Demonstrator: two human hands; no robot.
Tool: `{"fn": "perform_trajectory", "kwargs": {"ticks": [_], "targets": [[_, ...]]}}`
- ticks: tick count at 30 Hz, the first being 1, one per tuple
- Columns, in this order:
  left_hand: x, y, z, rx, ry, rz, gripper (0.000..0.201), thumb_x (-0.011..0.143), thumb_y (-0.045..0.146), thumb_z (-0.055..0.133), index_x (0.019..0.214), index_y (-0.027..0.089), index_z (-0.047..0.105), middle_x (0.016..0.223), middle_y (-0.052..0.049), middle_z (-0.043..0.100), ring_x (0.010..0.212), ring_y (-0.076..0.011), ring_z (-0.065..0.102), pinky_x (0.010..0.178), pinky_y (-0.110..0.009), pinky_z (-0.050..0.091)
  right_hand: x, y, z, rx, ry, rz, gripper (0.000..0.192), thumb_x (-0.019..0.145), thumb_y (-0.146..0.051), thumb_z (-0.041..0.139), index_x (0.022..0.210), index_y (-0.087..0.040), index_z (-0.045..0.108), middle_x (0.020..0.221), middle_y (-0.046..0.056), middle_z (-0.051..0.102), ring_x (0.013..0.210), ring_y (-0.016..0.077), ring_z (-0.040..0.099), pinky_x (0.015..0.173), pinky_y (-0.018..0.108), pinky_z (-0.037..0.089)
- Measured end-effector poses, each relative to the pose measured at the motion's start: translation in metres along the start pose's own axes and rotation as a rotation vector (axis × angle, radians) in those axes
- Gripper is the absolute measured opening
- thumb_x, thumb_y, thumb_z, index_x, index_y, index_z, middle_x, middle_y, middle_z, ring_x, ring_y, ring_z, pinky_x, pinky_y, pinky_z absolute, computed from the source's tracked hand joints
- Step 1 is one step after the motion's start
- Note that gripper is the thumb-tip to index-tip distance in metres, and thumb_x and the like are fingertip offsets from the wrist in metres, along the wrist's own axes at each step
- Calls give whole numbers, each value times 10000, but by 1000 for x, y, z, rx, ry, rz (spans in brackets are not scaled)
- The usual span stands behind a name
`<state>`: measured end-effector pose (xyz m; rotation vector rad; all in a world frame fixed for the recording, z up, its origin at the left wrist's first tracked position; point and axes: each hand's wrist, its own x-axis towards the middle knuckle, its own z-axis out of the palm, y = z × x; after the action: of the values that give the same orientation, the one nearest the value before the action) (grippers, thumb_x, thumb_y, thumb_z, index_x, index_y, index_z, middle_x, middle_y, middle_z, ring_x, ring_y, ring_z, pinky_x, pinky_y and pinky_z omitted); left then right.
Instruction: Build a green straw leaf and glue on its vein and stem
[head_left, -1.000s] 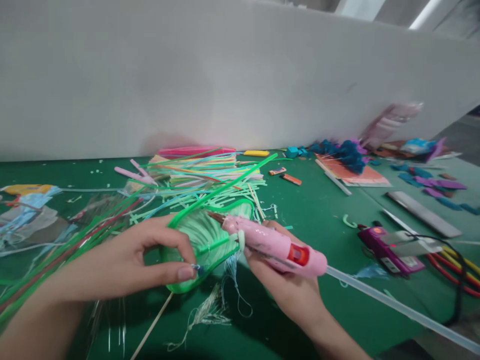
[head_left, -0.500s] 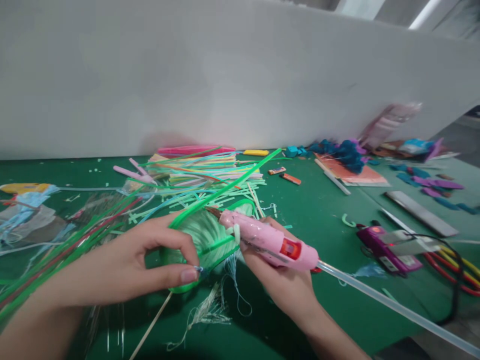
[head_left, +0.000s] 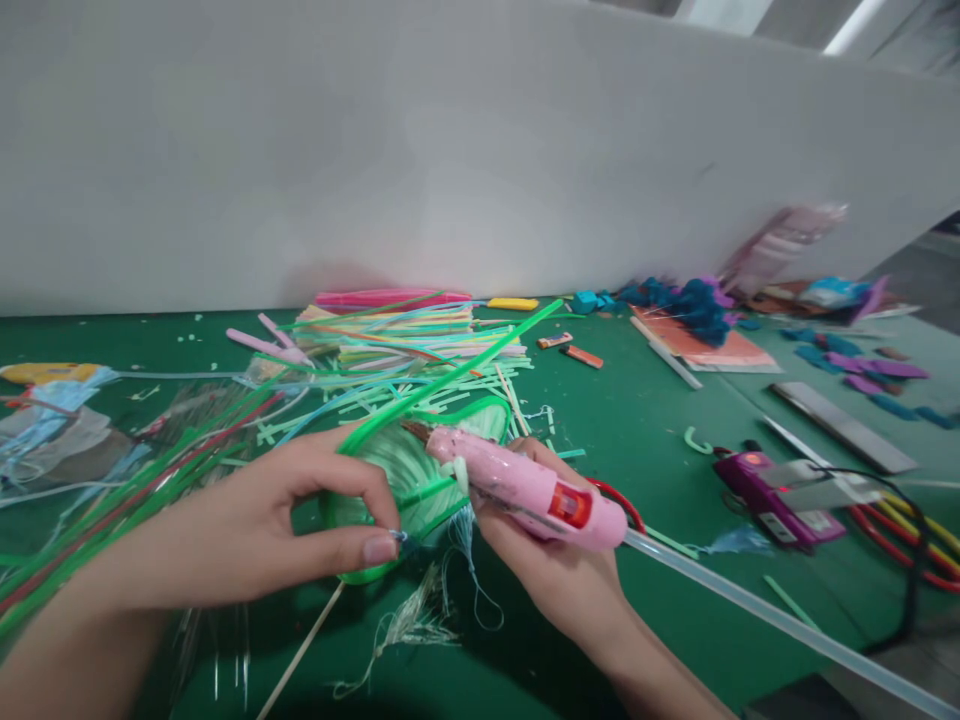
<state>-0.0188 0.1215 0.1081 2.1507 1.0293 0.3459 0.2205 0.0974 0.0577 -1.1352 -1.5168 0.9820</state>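
My right hand point(head_left: 551, 555) is wrapped round a pink hot glue gun point(head_left: 525, 475) with a clear glue stick point(head_left: 735, 590) running out of its back. Its dark nozzle points left, over a green leaf-shaped piece point(head_left: 480, 425) with a bright green rim and pale green filling. Thumb and forefinger of my left hand point(head_left: 322, 530) are closed in a pinch on a small bluish bit of thread point(head_left: 397, 537), just in front of that piece. A thin wooden stick point(head_left: 304, 650) sticks out below it. Pale blue tassel threads point(head_left: 465, 545) hang between my hands.
Behind lie many coloured strips point(head_left: 420, 340) and two lighters point(head_left: 581, 356). A purple power box point(head_left: 776, 495) with cables, scissors point(head_left: 802, 445) and a metal bar point(head_left: 840, 425) stand right. A yellow glue gun point(head_left: 52, 373) and green strands point(head_left: 165, 480) lie left.
My right hand has shifted the glue gun a little left and slightly down, its nozzle further over the leaf-shaped piece. My left hand keeps its pinch in about the same place.
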Motion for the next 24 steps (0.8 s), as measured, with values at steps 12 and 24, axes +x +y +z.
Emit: {"fn": "perform_trajectory", "kwargs": {"ticks": [12, 24], "targets": [[-1, -2, 0, 18, 22, -2, 228, 894, 506, 642, 804, 309, 715, 739, 91, 692, 691, -101, 609, 642, -203, 479, -1, -2, 2, -9, -6, 44, 313, 725, -227, 705, 651, -260, 403, 600, -36, 466, 531, 145, 433, 493, 315, 351], [-1, -4, 2, -10, 1, -1, 195, 900, 482, 642, 822, 315, 705, 750, 105, 711, 695, -97, 624, 652, -203, 483, -3, 4, 1, -2, 40, 63, 264, 763, -221, 678, 678, -254, 430, 620, -37, 463, 539, 139, 411, 484, 301, 338]]}}
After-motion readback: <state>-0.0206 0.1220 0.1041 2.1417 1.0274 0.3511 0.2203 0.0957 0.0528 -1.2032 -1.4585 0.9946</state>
